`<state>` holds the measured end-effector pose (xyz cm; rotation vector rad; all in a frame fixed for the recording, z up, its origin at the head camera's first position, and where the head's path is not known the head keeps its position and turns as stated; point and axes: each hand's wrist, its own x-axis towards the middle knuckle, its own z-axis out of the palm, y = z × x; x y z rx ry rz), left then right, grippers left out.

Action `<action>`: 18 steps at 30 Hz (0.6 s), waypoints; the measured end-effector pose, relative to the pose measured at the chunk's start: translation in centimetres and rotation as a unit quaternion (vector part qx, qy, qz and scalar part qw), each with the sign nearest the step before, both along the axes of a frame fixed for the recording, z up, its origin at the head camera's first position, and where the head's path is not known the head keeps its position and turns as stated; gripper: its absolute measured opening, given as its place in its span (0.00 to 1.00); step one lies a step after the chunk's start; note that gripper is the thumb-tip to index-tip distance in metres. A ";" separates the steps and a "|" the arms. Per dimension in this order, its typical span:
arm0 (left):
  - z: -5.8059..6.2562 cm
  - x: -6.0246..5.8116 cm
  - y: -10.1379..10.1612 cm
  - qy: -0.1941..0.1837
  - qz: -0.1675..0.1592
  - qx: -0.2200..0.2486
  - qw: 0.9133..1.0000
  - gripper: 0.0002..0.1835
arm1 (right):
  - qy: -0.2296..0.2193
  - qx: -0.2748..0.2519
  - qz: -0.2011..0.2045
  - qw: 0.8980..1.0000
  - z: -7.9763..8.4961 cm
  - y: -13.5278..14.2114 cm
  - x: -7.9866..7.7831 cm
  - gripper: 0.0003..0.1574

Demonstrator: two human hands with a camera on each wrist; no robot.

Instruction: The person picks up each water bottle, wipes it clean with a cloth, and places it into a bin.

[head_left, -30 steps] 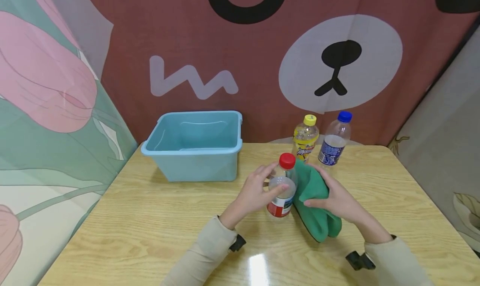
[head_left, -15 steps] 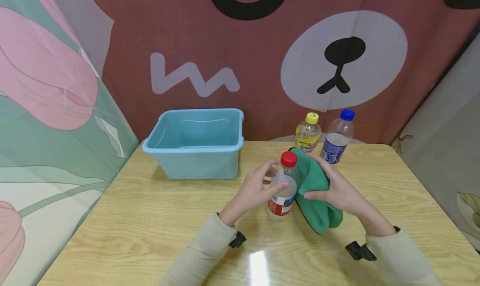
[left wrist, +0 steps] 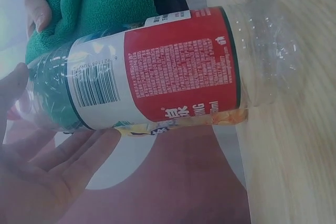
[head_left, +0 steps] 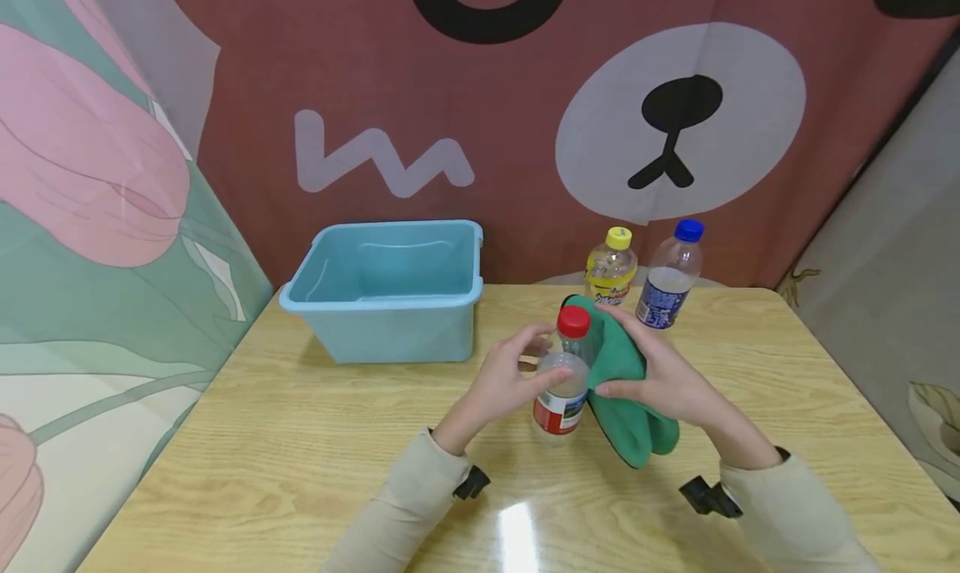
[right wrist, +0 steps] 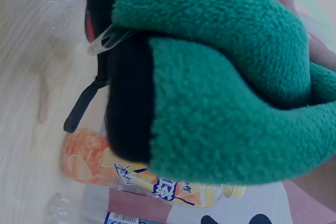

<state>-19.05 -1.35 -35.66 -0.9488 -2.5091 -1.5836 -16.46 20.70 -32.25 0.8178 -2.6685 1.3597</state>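
Observation:
My left hand (head_left: 504, 383) holds an upright plastic bottle (head_left: 559, 413) with a red cap, thumb and fingers around its upper part. A red and white label with a barcode wraps the bottle (left wrist: 178, 72) in the left wrist view. My right hand (head_left: 673, 379) grips a folded green fleecy cloth (head_left: 628, 429) against the bottle's right side. Black edging, a zipper-like pull (right wrist: 105, 39) and a dark strap (right wrist: 81, 106) show on the cloth in the right wrist view. The cloth hides some of the right fingers.
A light blue plastic bin (head_left: 401, 335) stands back left on the wooden table (head_left: 300, 464). Behind the cloth are a yellow-capped bottle (head_left: 611, 264) and a blue-capped bottle (head_left: 666, 288). A printed curtain (head_left: 517, 139) hangs behind the table.
The right hand and the green cloth have shifted slightly up and left along the bottle. The left hand and the red-capped bottle stay nearly in place.

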 end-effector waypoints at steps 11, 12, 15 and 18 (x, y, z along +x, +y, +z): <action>-0.2 -0.1 0.2 0.015 -0.004 0.013 1.000 0.26 | 0.001 0.045 0.004 0.999 0.1 -0.8 -0.1 0.56; -0.2 -0.1 0.2 0.018 -0.005 0.014 1.000 0.26 | 0.002 0.046 0.004 0.999 0.1 -0.8 -0.1 0.56; -0.2 -0.1 0.1 0.025 -0.006 0.017 1.000 0.25 | 0.006 0.042 0.006 0.999 -0.1 -1.0 -0.1 0.57; -0.2 0.0 0.1 0.032 -0.006 0.019 0.999 0.25 | 0.007 0.042 0.001 0.999 -0.3 -1.1 -0.1 0.57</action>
